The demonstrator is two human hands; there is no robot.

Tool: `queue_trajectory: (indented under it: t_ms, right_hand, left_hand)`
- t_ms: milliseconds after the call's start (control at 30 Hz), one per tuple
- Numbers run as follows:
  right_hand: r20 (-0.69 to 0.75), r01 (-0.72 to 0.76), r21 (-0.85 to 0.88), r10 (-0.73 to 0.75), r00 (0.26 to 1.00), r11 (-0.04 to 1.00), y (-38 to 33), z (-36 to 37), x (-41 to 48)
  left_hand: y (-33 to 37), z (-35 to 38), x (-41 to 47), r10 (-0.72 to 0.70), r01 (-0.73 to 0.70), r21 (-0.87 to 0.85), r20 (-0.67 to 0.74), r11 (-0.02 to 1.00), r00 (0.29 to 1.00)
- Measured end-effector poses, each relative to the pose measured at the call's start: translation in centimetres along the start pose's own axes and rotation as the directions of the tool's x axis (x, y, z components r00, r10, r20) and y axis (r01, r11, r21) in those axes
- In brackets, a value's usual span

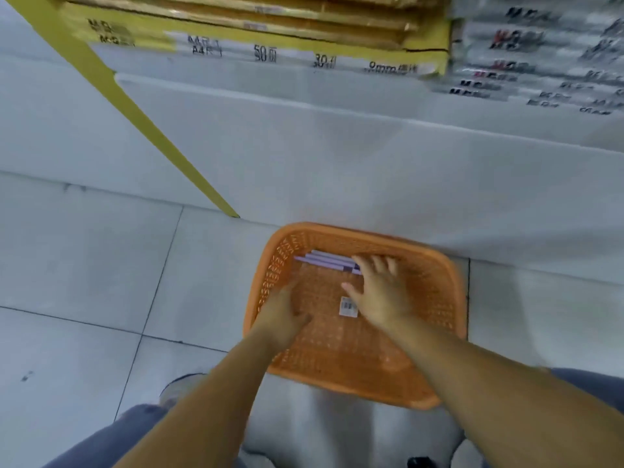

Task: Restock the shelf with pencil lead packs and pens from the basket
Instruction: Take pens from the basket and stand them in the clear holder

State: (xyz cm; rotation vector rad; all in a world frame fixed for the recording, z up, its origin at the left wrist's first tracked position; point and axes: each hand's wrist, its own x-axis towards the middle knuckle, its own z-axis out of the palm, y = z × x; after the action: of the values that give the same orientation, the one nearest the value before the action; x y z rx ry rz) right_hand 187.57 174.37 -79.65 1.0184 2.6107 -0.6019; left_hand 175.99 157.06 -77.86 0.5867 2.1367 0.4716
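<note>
An orange woven plastic basket (435, 285) stands on the floor against the base of the shelf unit. A few pale purple pens (324, 260) lie together along its far inner side. My right hand (380, 292) is inside the basket with fingers spread; its fingertips reach the right ends of the pens and hide them. My left hand (282, 314) rests at the basket's left inner wall, fingers apart, holding nothing that I can see. A white barcode sticker (347, 306) sits on the basket bottom between my hands.
The white shelf base (337, 157) rises just behind the basket, with a yellow upright (141, 119) slanting at the left. Above lie yellow paper packs (270, 25) and grey packaged goods (540, 52). Grey floor tiles (84, 265) spread left; my knees and shoes are at the bottom.
</note>
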Motion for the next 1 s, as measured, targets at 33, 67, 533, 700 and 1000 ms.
queue_trajectory:
  t_ms: [33,67,533,700,1000]
  right_hand:
    - [-0.024,-0.031,-0.031,0.031,0.999,0.999,-0.2,0.7,0.2]
    - [-0.051,-0.057,-0.058,0.055,0.997,0.997,-0.4,1.4,0.4]
    - [0.294,0.067,-0.038,-0.053,0.954,0.997,0.1,0.3,1.6]
    - [0.380,0.194,0.051,-0.199,0.903,0.980,-0.1,-6.3,-1.2]
    - [0.202,0.405,0.139,-0.426,0.882,0.904,-3.5,-24.9,-9.2]
  left_hand:
    - [-0.2,0.4,0.3,0.000,0.000,0.005,0.007,1.000,1.000]
    - [-0.3,0.8,0.6,0.005,-0.005,0.016,0.010,1.000,1.000]
    - [-0.5,0.9,0.4,-0.035,0.032,-0.086,-0.038,0.996,0.999]
    - [3.0,-2.5,-1.5,0.232,-0.242,-0.026,-0.205,0.970,0.951]
    - [14.7,-11.2,-10.6,0.609,-0.600,0.200,0.023,0.775,0.793]
